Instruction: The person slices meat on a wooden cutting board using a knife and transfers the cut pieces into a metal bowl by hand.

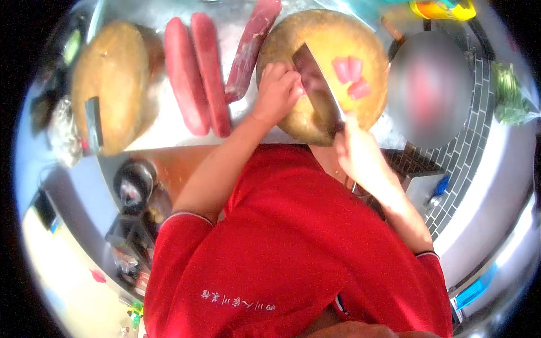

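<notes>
The right hand (354, 147) is gripping the cleaver (320, 90), its blade slanting forward-left beside the left hand (277, 90), whose fingers are holding meat (303, 89).

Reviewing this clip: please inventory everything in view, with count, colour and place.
Long meat pieces: three, red, left of the near board
Meat slices: three, pink, on the near board, right of the blade
Cleaver: one, dark blade, over the near board
Round boards: two, yellow-brown, one before the person, one far left
Second blade: one, dark, on the left board
Worktop: one, pale, under the boards
Bagged vegetables: one bag, green, right edge
Blurred oval: one, grey with red, right; unidentifiable
Other edge items: several, mixed colours, too unclear
Shirt: one, red, on the person
Left hand: one, bare, beside the blade
Right hand: one, bare, gripping the cleaver
</notes>
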Tool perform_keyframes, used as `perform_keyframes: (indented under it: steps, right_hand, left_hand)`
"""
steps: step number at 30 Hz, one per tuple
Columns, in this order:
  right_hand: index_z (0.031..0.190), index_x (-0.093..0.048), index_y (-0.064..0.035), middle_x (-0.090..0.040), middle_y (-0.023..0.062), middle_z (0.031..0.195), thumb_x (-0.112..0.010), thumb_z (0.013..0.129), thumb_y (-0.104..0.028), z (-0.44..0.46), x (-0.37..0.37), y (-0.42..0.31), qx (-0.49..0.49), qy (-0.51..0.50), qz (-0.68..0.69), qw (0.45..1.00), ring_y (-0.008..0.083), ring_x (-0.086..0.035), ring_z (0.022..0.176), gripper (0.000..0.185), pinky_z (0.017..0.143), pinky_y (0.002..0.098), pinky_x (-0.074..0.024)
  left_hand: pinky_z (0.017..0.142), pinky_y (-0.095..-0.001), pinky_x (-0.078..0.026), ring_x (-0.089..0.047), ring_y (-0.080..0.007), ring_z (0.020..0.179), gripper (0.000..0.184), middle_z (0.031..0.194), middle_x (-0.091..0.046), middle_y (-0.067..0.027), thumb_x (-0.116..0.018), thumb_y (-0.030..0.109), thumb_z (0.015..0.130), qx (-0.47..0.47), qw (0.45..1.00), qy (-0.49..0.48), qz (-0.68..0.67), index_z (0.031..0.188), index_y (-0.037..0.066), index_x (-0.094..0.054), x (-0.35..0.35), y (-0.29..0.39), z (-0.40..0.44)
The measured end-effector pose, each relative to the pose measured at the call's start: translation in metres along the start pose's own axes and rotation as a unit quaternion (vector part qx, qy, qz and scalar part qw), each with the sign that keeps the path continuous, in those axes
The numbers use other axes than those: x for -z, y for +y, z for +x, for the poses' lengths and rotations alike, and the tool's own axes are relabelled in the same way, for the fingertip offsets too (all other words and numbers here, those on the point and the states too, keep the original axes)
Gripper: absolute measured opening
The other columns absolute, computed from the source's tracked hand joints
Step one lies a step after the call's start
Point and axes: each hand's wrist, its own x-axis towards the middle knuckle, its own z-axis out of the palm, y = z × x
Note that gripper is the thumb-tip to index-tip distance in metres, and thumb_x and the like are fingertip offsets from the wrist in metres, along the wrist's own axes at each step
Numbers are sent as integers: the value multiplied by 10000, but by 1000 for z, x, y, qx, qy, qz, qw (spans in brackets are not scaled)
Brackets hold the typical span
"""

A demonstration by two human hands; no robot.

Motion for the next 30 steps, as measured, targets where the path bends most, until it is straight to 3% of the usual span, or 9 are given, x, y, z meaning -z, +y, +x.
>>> perform_keyframes:
  steps: [9,12,14,17,20,23,26,27,30]
  right_hand:
    - [1222,-377,39,-625,290,779,-556,874,-23,73,-57,16,42,111,31,992,497,-648,755,396,685,554,-515]
    - [1290,-450,8,-613,230,750,-550,930,-40,74,-51,35,69,149,82,983,389,-623,625,377,584,461,-512]
    - [1387,-445,-68,-641,82,801,-575,964,-78,75,-41,53,-51,70,218,972,114,-548,534,442,461,292,-457]
    - [1297,-480,-57,-623,47,818,-569,956,-39,56,-11,69,-96,90,437,890,91,-521,544,352,451,266,-454]
    - [1317,-493,-58,-630,48,813,-585,954,-47,39,9,101,-105,172,366,909,95,-522,529,374,450,271,-443]
    - [1320,-497,-43,-645,95,807,-592,948,-61,10,21,115,-65,194,370,906,140,-562,568,385,511,321,-490]
    - [1314,-488,-6,-669,208,837,-588,936,-53,-11,13,102,-33,150,225,962,276,-665,671,394,626,423,-544]
    - [1329,-465,23,-662,309,874,-569,924,-50,-10,4,96,-69,124,168,976,433,-699,844,425,748,527,-545]
    - [1144,-420,42,-647,358,826,-524,915,-32,-7,-10,65,48,83,113,989,547,-652,840,262,778,608,-505]
  left_hand:
    - [836,-465,-475,-559,-371,934,169,984,-603,-145,-713,83,745,-7,1000,14,11,896,55,-643,0,-3,4]
    - [837,-460,-477,-564,-366,938,165,982,-604,-146,-703,71,749,-10,1000,23,7,900,48,-640,-1,-1,2]
    - [840,-459,-478,-567,-364,945,158,981,-604,-147,-690,58,753,-7,1000,19,-5,900,41,-636,1,0,-1]
    - [844,-472,-465,-555,-367,941,97,987,-596,-132,-663,29,754,-17,999,28,-15,838,56,-624,0,0,1]
    - [847,-473,-464,-556,-371,949,71,984,-602,-142,-648,20,769,16,1000,-8,-7,831,49,-627,6,6,3]
    - [857,-472,-461,-555,-372,965,52,975,-606,-150,-637,17,783,45,999,-8,-1,828,40,-627,11,19,6]
    - [869,-468,-457,-550,-372,976,44,977,-603,-153,-632,17,792,50,998,14,26,832,36,-626,7,26,0]
    - [874,-467,-455,-548,-372,978,42,979,-601,-153,-631,18,795,50,998,25,38,833,35,-625,3,26,-2]
    - [881,-463,-452,-545,-374,985,51,998,-596,-157,-633,22,796,68,996,49,37,844,34,-624,-3,29,-4]
